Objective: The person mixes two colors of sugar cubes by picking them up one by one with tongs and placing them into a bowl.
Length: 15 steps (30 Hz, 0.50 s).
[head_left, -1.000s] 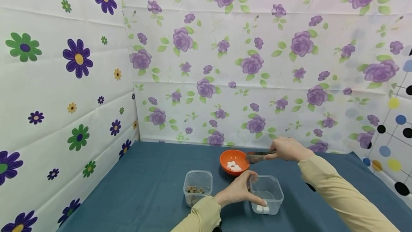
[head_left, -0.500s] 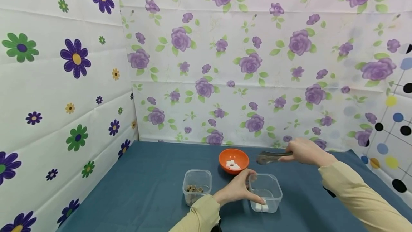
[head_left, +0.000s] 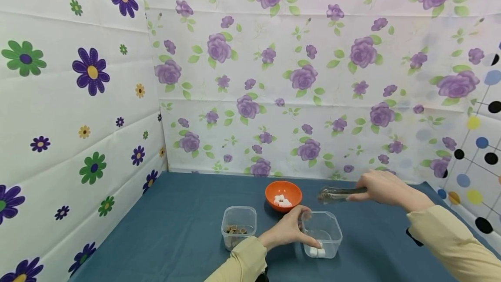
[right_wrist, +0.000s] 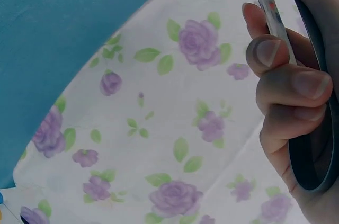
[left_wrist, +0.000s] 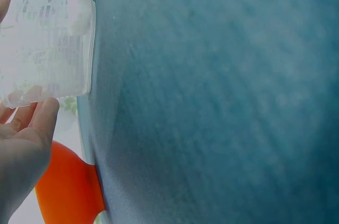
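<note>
My left hand [head_left: 288,230] holds a clear plastic container [head_left: 322,233] by its left side, the thumb at the near wall and the fingers at the far one. A few white marshmallow-like pieces [head_left: 317,251] lie in its near end. In the left wrist view the container's wall [left_wrist: 39,49] stands between thumb and fingers. My right hand [head_left: 385,188] grips metal tongs [head_left: 338,194] above the table, to the right of an orange bowl [head_left: 270,197]. The right wrist view shows fingers curled round the tongs [right_wrist: 312,166]; nothing is visible between the tips in the head view. White pieces [head_left: 282,200] sit in the bowl.
A second clear container [head_left: 239,212] with several small brown pieces [head_left: 235,230] stands to the left of my left hand. Blue cloth covers the table [head_left: 176,221]. Flowered sheets [head_left: 219,134] rise behind and at both sides.
My right hand has drawn the tongs away from the orange bowl's rim, to the right. My left hand keeps its hold on the container.
</note>
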### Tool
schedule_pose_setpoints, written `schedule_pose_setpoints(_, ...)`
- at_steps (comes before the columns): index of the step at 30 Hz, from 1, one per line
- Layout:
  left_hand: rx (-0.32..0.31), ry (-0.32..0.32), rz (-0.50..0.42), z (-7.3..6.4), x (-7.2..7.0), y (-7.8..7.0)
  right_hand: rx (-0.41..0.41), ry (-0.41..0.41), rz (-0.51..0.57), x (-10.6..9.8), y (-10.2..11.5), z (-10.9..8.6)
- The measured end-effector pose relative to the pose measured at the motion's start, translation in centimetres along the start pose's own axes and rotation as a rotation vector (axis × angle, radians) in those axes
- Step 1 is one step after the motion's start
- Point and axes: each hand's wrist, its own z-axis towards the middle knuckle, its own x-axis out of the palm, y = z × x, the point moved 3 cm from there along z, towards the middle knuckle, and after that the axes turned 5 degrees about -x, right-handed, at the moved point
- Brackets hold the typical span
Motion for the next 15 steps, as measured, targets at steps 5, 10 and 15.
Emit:
schedule_pose_setpoints(5,0.001,0.004,-0.005,0.0,0.0,0.0,-0.024,0.025,0.007,-0.5,0.8,-0.6)
schedule_pose_setpoints(10,-0.004,0.001,-0.005,0.0,0.0,0.0,-0.065,0.076,0.065,-0.2,1.8,-0.7)
schedule_pose_setpoints(15,-0.002,-0.003,0.008,0.0,0.1,0.0,-0.069,0.125,0.102,0.5,2.5,-0.3)
